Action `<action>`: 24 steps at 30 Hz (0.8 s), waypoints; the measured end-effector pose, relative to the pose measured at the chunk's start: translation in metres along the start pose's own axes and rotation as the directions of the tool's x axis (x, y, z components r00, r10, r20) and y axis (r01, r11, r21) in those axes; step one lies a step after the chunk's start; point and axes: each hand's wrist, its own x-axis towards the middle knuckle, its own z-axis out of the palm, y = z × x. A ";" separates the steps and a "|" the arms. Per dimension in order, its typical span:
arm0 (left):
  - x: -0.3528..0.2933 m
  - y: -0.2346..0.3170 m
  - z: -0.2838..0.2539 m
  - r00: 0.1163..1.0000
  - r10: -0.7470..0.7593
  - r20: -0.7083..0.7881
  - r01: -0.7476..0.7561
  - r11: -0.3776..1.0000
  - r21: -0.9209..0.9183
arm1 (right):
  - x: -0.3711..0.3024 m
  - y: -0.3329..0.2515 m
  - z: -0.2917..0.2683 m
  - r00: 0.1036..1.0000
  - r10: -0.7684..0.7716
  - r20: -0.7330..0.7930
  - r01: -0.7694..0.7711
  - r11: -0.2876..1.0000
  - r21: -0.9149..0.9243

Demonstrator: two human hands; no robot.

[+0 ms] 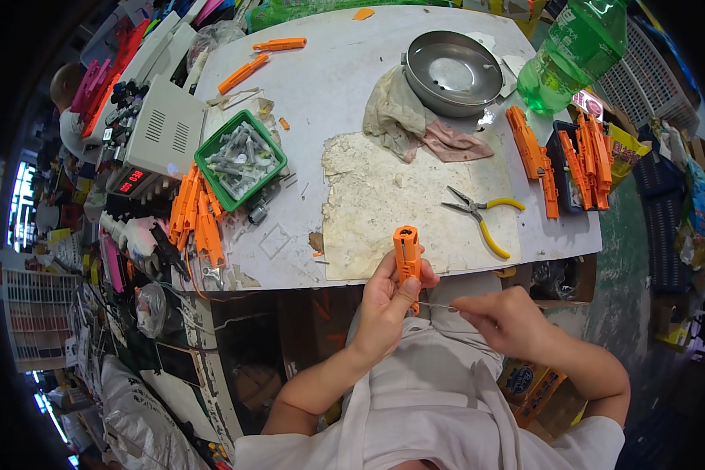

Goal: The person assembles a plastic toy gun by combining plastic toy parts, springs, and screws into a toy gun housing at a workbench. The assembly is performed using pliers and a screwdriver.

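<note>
My left hand (385, 307) is closed around an orange plastic part (408, 254), long and narrow, held upright at the table's near edge with dark openings in its top end. A thin rod or wire (437, 305) runs sideways from the part's lower end to my right hand (509, 319). The fingers of that hand are pinched on the rod's outer end; its exact kind is too small to make out. Beyond my hands, a pair of pliers with yellow handles (487, 224) lies on the worn board (392, 227) with its jaws apart.
A green basket (208, 177) of small clear pieces stands at left, beside orange parts (196, 215) and a grey box with a red display (160, 129). Farther back are a metal bowl (427, 92), a rag (395, 117) and a green bottle (568, 59). More orange parts (529, 145) lie at right.
</note>
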 end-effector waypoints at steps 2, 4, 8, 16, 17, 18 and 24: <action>0.001 -0.003 0.003 0.999 0.011 -0.048 -0.011 1.000 0.004 | -0.008 -0.005 0.010 0.949 -0.316 -0.002 0.245 0.741 -0.625; 0.002 -0.002 0.003 0.995 0.025 -0.096 -0.024 1.000 0.009 | -0.013 -0.007 0.019 0.915 -0.403 0.016 0.285 0.619 -0.732; 0.004 0.001 -0.001 0.991 0.044 -0.128 -0.055 0.995 -0.083 | -0.013 -0.010 0.024 0.900 -0.437 0.003 0.238 0.485 -0.841; 0.004 0.005 -0.009 0.991 0.030 -0.133 -0.056 0.979 -0.195 | -0.008 -0.014 0.006 0.928 -0.282 -0.245 0.176 0.908 -0.381; 0.004 0.006 -0.008 0.993 0.020 -0.120 -0.044 0.980 -0.196 | -0.006 -0.015 0.005 0.932 -0.269 -0.243 0.178 0.923 -0.342; 0.004 0.006 -0.007 0.994 0.010 -0.107 -0.031 0.980 -0.196 | -0.004 -0.016 0.004 0.936 -0.257 -0.242 0.179 0.936 -0.303; 0.002 0.008 -0.002 0.995 0.003 -0.096 -0.020 0.983 -0.181 | 0.001 -0.024 -0.002 0.964 -0.179 -0.196 0.120 0.953 -0.279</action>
